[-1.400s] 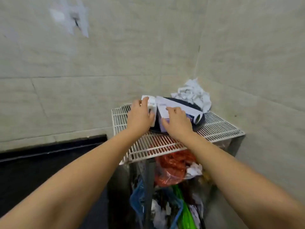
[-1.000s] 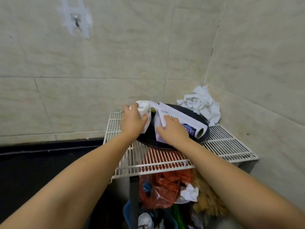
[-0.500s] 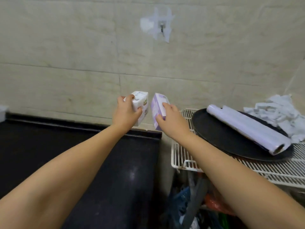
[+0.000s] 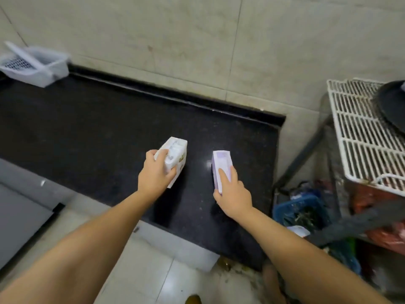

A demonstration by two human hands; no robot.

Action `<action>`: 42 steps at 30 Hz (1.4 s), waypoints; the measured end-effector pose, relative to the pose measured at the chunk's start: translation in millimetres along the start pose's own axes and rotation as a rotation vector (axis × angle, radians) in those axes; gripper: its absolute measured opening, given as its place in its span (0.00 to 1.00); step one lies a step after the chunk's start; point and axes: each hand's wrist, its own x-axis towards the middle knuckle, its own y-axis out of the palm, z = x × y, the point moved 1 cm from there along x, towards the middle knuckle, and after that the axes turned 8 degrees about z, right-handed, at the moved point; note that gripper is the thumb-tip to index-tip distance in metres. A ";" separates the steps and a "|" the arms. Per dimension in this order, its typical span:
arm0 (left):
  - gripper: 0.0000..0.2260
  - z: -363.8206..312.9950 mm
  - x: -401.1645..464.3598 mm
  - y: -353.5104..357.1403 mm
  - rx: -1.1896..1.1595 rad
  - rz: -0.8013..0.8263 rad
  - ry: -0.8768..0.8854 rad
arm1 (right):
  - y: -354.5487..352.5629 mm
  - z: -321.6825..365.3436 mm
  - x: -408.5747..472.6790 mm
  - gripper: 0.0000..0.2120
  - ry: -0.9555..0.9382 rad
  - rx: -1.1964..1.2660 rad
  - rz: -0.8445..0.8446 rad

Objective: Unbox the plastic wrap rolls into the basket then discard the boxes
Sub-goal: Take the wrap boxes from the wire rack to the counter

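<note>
My left hand [image 4: 154, 174] grips a white box [image 4: 175, 157] with green print, held over the black counter [image 4: 87, 132]. My right hand [image 4: 233, 194] grips a purple and white box [image 4: 221, 166], its far end toward the wall. The two boxes are apart, side by side above the counter's right part. A white plastic basket [image 4: 32, 64] stands at the counter's far left against the wall. No roll shows in this view.
A white wire rack [image 4: 359, 132] stands to the right with the edge of a black round tray [image 4: 392, 106] on it. Below it lie a blue basket [image 4: 300, 211] and red bags [image 4: 385, 233] of rubbish. Tiled wall behind, pale floor tiles at my feet.
Both hands carried the boxes left from the tray on the rack and down over the black counter. The view swung left; the roll stayed on the tray and left the view.
</note>
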 end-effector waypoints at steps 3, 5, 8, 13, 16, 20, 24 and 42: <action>0.29 23.4 -19.5 16.0 0.051 0.028 -0.041 | 19.4 -4.9 -7.4 0.34 -0.009 -0.047 0.017; 0.31 27.8 -24.1 21.6 0.154 0.014 -0.055 | 15.9 -7.2 -6.8 0.33 -0.016 -0.050 0.055; 0.27 9.1 -18.7 19.0 0.268 -0.041 -0.045 | -6.3 -9.8 -4.9 0.31 -0.026 -0.015 0.111; 0.21 -81.4 18.7 4.4 0.157 -0.078 0.198 | -101.2 -28.1 -4.7 0.26 -0.041 0.029 -0.094; 0.17 -167.3 38.0 0.4 0.015 -0.075 0.351 | -180.7 -53.8 -17.7 0.22 -0.063 0.021 -0.284; 0.14 -288.4 45.8 8.5 -0.084 -0.066 0.570 | -271.3 -108.2 -47.3 0.17 -0.014 -0.023 -0.500; 0.13 -395.8 33.8 27.1 -0.184 0.032 0.745 | -320.1 -185.5 -77.6 0.15 0.108 -0.068 -0.573; 0.13 -506.1 -3.5 139.0 0.253 0.301 0.677 | -313.6 -425.2 -98.6 0.35 0.551 -0.307 -0.196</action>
